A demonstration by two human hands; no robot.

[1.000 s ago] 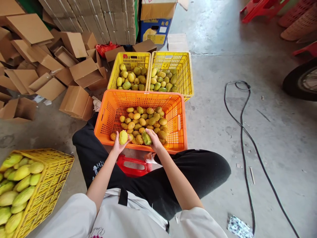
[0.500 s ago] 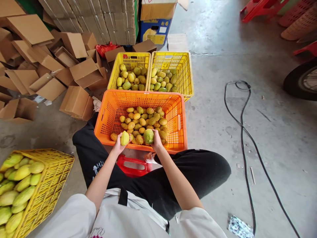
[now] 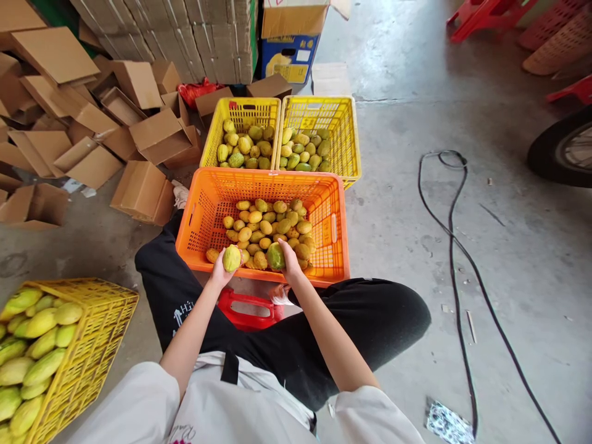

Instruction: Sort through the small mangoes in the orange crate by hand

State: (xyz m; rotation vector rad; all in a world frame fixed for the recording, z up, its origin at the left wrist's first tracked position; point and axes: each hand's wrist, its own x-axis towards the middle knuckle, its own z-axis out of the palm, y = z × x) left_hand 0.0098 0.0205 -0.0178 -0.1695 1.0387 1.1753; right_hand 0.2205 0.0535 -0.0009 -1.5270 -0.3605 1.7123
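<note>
My left hand (image 3: 222, 266) is closed around a pale yellow, faintly ribbed papaya (image 3: 232, 258). In my right hand (image 3: 290, 261) is a greener papaya (image 3: 276, 256), gripped from its right side. Both fruits are held apart, above the near rim of an orange plastic crate (image 3: 185, 240). Inside that crate lies a loose heap of small yellow-orange papayas (image 3: 266, 227), some with brownish skin. Part of the heap is hidden behind my hands.
Two yellow crates (image 3: 356, 139) with papayas adjoin the orange crate's far side. A tilted yellow crate (image 3: 99, 327) full of larger yellow-green papayas stands at left. Cardboard boxes (image 3: 157, 132) pile up at upper left. A black cable (image 3: 452, 240) lies at right, near a wheel (image 3: 564, 151).
The green papaya has been turned in my right hand, showing different sides. My left hand has slightly rotated the yellow papaya and shifted a little. The crates have stayed put.
</note>
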